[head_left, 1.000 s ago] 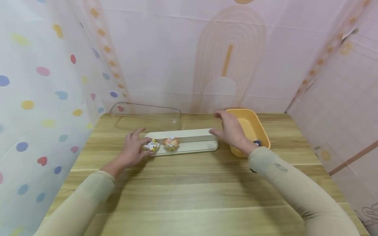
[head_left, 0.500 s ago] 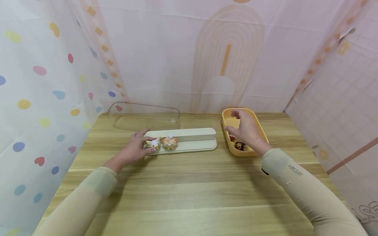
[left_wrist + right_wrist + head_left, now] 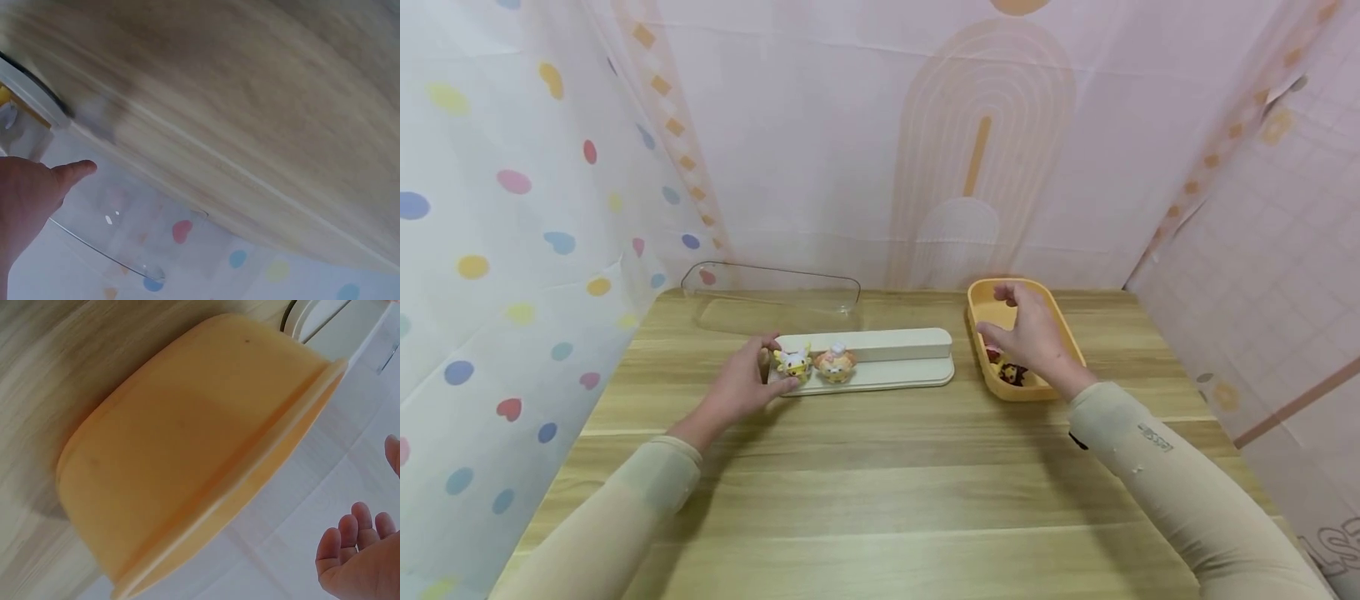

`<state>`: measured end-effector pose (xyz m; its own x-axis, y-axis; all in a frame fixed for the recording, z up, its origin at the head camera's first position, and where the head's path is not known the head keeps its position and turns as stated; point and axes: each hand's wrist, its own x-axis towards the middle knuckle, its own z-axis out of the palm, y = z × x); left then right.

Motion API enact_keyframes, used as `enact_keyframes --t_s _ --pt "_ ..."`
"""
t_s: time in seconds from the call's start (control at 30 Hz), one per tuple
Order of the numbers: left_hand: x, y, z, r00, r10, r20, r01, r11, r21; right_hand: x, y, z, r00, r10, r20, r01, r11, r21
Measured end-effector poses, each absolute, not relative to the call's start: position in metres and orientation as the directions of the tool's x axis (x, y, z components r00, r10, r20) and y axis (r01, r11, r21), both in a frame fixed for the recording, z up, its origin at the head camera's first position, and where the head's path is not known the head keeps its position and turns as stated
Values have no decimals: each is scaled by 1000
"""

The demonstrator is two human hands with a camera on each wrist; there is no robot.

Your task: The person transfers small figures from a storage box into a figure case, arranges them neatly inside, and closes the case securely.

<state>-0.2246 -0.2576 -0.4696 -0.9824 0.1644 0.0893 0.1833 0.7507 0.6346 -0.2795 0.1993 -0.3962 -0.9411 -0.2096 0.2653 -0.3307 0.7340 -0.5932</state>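
Note:
A cream two-step display stand (image 3: 902, 375) lies on the wooden table. On its lower step, at the left, a white-and-yellow figurine (image 3: 793, 364) with pointed ears sits beside an orange-and-cream figurine (image 3: 835, 364) with a white top. My left hand (image 3: 743, 377) is spread around the stand's left end, its thumb by the base of the white-and-yellow figurine. Over the yellow bin (image 3: 983, 333), my right hand (image 3: 1033, 337) hovers with fingers relaxed and nothing between them. Inside the bin, partly hidden by that hand, are a brown-and-yellow figurine (image 3: 1012, 374) and a red-and-white piece (image 3: 992, 352).
Behind the stand, a clear plastic cover (image 3: 767, 287) stands near the back edge of the table (image 3: 865, 475). Printed curtains (image 3: 820, 150) hang at the back and both sides. In the right wrist view, the bin's wall (image 3: 187, 437) fills much of the picture.
My right hand has moved right, from beside the bin to above it. The white-and-yellow figurine has turned to face forward, and my left fingers have drawn back from it.

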Motion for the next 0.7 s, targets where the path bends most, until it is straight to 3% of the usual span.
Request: enact_keyframes --t_s 0.7 --pt "-227 -248 -476 -978 141 156 207 768 606 -282 242 -401 -965 -118 236 -240 763 -600"
